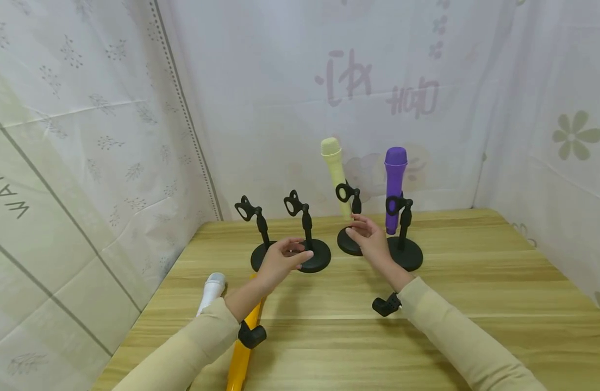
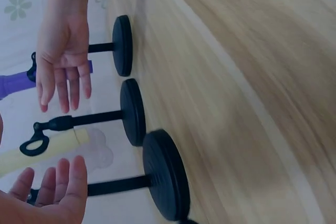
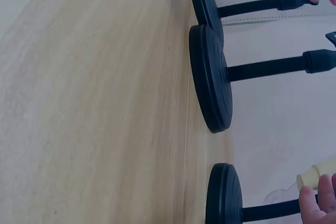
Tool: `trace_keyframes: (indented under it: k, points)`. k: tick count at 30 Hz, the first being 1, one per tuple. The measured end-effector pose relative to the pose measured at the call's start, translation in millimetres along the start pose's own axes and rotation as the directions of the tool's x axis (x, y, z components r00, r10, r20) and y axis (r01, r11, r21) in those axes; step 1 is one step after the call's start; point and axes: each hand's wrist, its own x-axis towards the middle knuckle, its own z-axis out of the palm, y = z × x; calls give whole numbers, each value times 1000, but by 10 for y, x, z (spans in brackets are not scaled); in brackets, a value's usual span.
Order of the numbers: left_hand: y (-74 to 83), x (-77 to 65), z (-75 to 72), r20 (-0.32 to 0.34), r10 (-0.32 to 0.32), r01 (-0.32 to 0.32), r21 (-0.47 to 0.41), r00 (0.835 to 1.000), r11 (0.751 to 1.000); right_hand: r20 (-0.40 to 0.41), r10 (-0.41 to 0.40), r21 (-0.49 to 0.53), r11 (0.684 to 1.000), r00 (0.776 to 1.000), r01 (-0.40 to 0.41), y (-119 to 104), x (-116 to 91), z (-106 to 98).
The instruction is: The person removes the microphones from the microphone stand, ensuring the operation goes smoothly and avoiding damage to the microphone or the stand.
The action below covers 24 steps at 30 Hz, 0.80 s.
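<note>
A pale yellow microphone (image 1: 336,169) leans in the clip of a black desk stand (image 1: 349,242). My right hand (image 1: 372,243) is by its lower end, fingers extended and relaxed, fingertips overlapping it in the head view. To the right, a purple microphone (image 1: 394,176) sits upright in another stand's clip (image 1: 405,254). My left hand (image 1: 283,263), fingers loosely bent and thumb apart, hovers before a stand with a bare clip (image 1: 294,203). Nothing is between its fingers. In the left wrist view, the right hand (image 2: 65,51) shows an open palm.
A further stand with a bare clip (image 1: 248,208) stands at the left. On the wooden table (image 1: 339,347) lie a white microphone (image 1: 212,291) and a long orange object (image 1: 239,365), both partly hidden by the left arm. Printed curtains (image 1: 261,108) hang behind the table.
</note>
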Motion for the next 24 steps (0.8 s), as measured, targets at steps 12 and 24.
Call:
trace_keyframes:
  k: [12, 24]
  points:
    - [79, 312, 315, -60, 118, -120, -39, 991, 992, -47, 25, -28, 999, 999, -26, 96, 86, -70]
    - [264, 686, 520, -131, 177, -179, -2, 975, 984, -103, 21, -117, 993, 994, -33, 141, 269, -10]
